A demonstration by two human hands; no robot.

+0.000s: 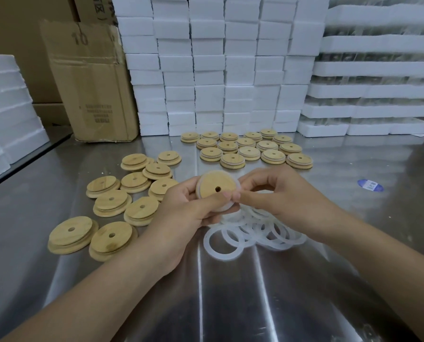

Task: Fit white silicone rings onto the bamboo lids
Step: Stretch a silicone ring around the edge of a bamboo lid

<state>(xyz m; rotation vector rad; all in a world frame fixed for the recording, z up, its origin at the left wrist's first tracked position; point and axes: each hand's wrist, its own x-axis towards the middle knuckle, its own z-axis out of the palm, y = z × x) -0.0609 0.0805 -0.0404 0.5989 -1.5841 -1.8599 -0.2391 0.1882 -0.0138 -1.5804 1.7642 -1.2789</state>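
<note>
Bamboo lids (70,230) scattered on steel table (230,304); foam boxes (206,70) behind.

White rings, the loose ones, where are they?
In the head view, the loose white rings lie in a heap on the steel table at centre, just below the right hand and right of the bare bamboo lids.

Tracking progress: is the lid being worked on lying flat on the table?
No, the left hand and right hand hold the lid tilted up above the loose rings.

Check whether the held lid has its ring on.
On, at least partly: a white ring wraps the lid along its visible rim; the right hand hides the right edge.
</note>
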